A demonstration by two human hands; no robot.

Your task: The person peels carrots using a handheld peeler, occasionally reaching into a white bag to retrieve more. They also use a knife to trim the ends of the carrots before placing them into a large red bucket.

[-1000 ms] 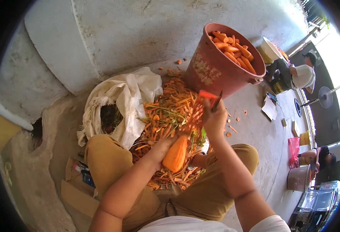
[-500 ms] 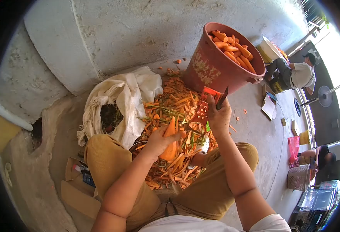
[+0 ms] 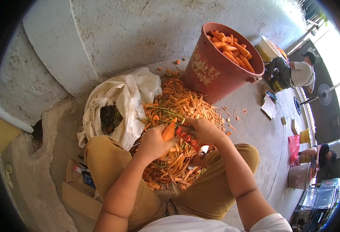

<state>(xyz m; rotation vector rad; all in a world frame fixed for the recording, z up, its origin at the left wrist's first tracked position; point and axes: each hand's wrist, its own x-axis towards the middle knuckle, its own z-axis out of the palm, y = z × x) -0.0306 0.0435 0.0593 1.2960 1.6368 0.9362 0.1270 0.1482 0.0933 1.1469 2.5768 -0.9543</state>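
My left hand (image 3: 155, 143) is wrapped round an orange carrot (image 3: 169, 132), its tip pointing up. Close beside it, my right hand (image 3: 205, 132) grips a dark-bladed knife (image 3: 182, 126), whose blade lies near the carrot's upper end. A red perforated piece (image 3: 189, 139) shows under my right hand; how it is held is partly hidden. Beneath both hands spreads a heap of carrot peelings (image 3: 181, 104) mixed with green stems.
A red bucket (image 3: 205, 69) full of peeled carrots stands at the upper right of the heap. Left of the heap lies a white sack (image 3: 131, 92). Cardboard (image 3: 79, 199) lies by my left knee. Two people, a fan (image 3: 324, 94) and a basket (image 3: 298, 177) are farther right.
My right hand has moved down and left with the knife and red piece, up to the carrot. The carrot in my left hand has shifted slightly and turned.
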